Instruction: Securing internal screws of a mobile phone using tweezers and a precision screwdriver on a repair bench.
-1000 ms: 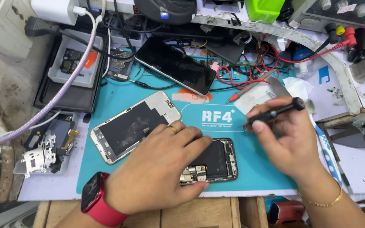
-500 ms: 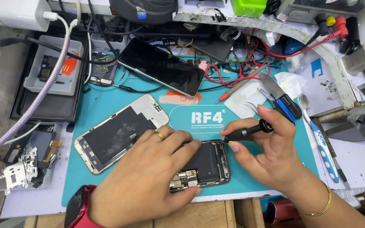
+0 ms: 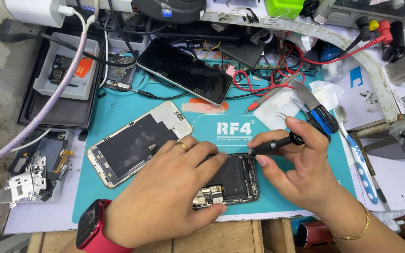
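While the detached screen panel (image 3: pixel 134 143) lies face-down at left, the left hand (image 3: pixel 165 197) presses flat, ungripping, on the opened phone body (image 3: pixel 230 180) on the teal mat (image 3: pixel 118 103), steadying it; the right hand (image 3: pixel 301 168) pinches a black screwdriver (image 3: pixel 273 145), tip at the phone's upper edge.

An opened phone (image 3: pixel 230 180), insides exposed, lies flat near the mat's near edge; a black screwdriver (image 3: pixel 277 144) tilts over its far right corner.

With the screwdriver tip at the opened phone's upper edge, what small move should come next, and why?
Probably press the black screwdriver down and twist it. The right hand holds its tip at the top edge of the opened phone, and the left hand lies flat on the phone, pinning it to the teal mat.
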